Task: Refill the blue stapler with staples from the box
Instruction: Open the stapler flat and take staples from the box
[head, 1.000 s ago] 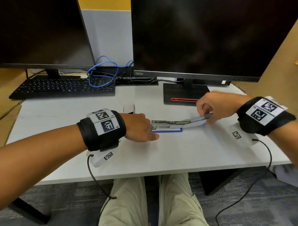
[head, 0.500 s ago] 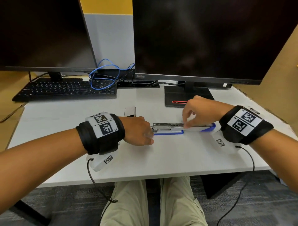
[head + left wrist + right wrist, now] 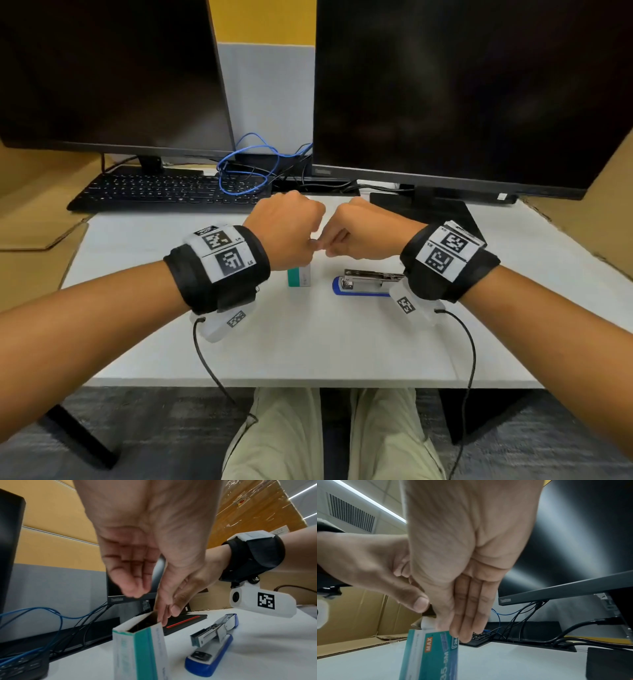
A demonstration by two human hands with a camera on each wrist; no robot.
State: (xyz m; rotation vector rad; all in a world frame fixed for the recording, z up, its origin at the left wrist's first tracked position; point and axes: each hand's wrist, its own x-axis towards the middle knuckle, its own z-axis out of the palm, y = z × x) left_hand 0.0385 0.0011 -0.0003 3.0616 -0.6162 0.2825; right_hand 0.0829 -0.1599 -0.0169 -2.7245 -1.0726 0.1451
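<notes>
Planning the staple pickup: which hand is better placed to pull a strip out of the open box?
Right hand, probably: its fingertips already sit at the open mouth of the staple box, while the left hand hovers above.

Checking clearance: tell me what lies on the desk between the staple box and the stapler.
Nothing: bare white desk separates the box from the stapler, clearest in the left wrist view.
</notes>
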